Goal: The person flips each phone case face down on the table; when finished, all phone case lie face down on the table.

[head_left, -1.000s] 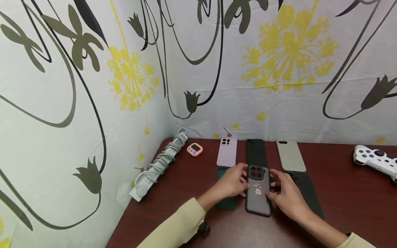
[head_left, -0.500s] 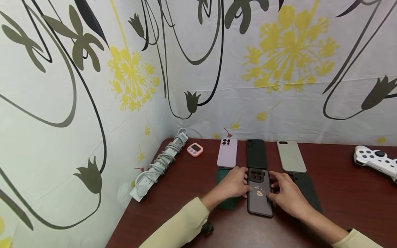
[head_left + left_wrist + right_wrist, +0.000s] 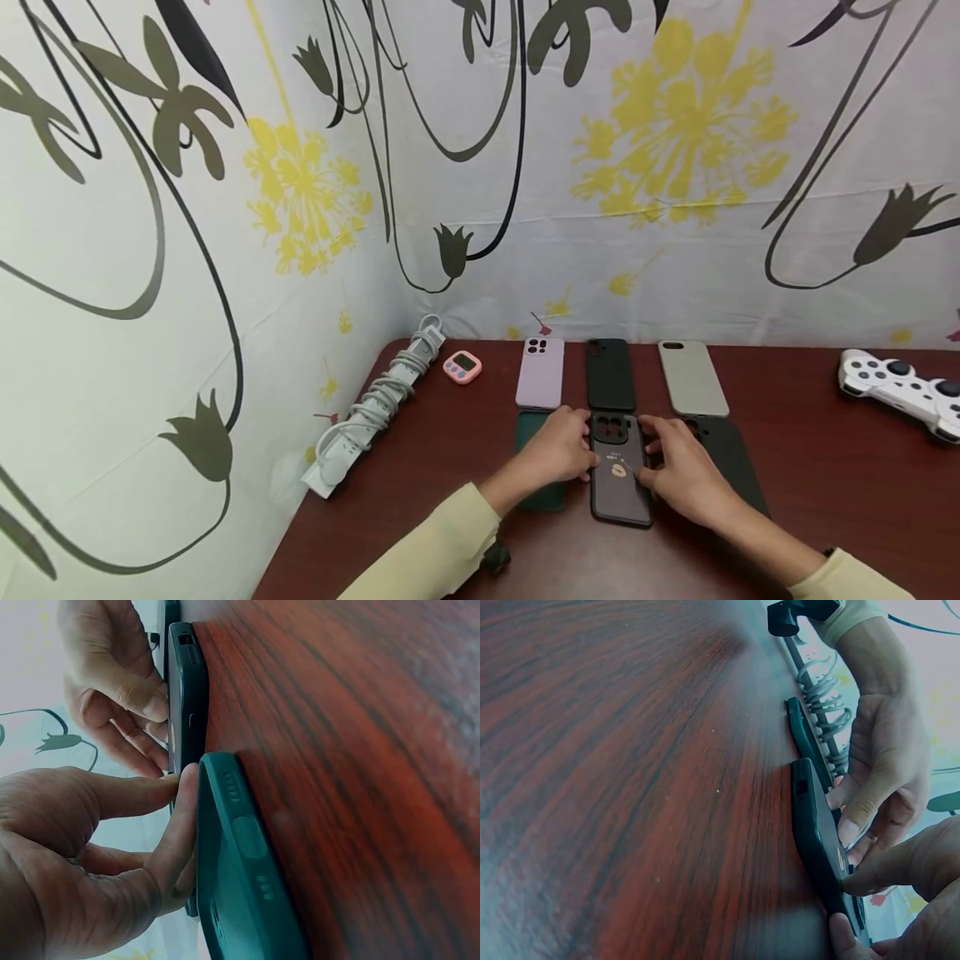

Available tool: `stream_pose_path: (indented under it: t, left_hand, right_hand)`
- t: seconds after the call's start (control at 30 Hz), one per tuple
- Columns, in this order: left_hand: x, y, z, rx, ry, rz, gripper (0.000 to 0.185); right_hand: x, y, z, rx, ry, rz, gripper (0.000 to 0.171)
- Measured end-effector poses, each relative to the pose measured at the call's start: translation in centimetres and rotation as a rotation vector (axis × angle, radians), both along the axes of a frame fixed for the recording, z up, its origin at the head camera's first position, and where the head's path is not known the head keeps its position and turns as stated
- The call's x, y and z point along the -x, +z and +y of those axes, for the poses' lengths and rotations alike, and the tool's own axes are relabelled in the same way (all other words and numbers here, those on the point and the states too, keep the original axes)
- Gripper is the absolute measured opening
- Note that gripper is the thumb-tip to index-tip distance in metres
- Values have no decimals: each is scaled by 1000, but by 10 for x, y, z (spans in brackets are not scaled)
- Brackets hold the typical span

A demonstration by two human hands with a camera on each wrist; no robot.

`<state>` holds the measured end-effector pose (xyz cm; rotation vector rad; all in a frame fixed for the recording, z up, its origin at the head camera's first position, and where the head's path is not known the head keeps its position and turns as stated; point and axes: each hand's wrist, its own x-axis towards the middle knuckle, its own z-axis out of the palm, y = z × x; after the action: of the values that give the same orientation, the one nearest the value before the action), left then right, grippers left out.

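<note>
A black-framed phone case with a smoky translucent back point(image 3: 621, 496) lies flat on the table, camera cutout toward the wall. My left hand point(image 3: 555, 450) holds its left edge between thumb and fingers. On the opposite edge my right hand point(image 3: 684, 471) pinches it, thumb low and fingers near the camera end. In the left wrist view a green case point(image 3: 251, 862) lies open side up right beside my left fingers. A dark case point(image 3: 738, 467) sits to the right, partly hidden by my right hand. The black case's side edge point(image 3: 810, 832) rests along the wood in the right wrist view.
Behind stand a lilac case point(image 3: 540, 379), a black case point(image 3: 611, 379) and a beige case point(image 3: 694, 383) in a row, lying flat. Further left are a pink timer point(image 3: 462, 367) and a cord-wrapped power strip point(image 3: 382, 404). A white game controller point(image 3: 900, 392) lies far right.
Both hands have drawn the smoky phone case slightly toward me, from overlapping the black case behind to lying just in front of it. The head view has shifted a little.
</note>
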<state>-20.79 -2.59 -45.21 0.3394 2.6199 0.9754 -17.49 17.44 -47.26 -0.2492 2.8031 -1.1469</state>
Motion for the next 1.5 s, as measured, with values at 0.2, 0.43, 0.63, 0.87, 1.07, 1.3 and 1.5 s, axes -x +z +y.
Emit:
stream_pose_path:
  t: [0.2,0.43,0.63,0.87,1.07,1.3,1.5]
  left_hand:
    - [0,0,1,219,-16,103,67]
    - [6,2,-11,215,-68,180,61]
    - [15,13,-42,29,-37,173,59]
    - [15,17,-87,-113,-19,202,53]
    - [12,11,-121,-135,37,211,50]
    - [7,3,-143,-235,83,36,57]
    - [10,-3,-147,-249,90,-47,60]
  right_hand:
    - [-6,1,-5,-37,1,66,80]
    - [-10,2,-15,-31,19,132,83]
    - [-10,2,-22,-6,5,194,79]
    - [-6,5,-38,77,15,221,73]
    - [-1,10,-56,141,38,211,68]
    - [7,17,-75,101,73,75,78]
    - [11,22,-90,72,92,-7,85]
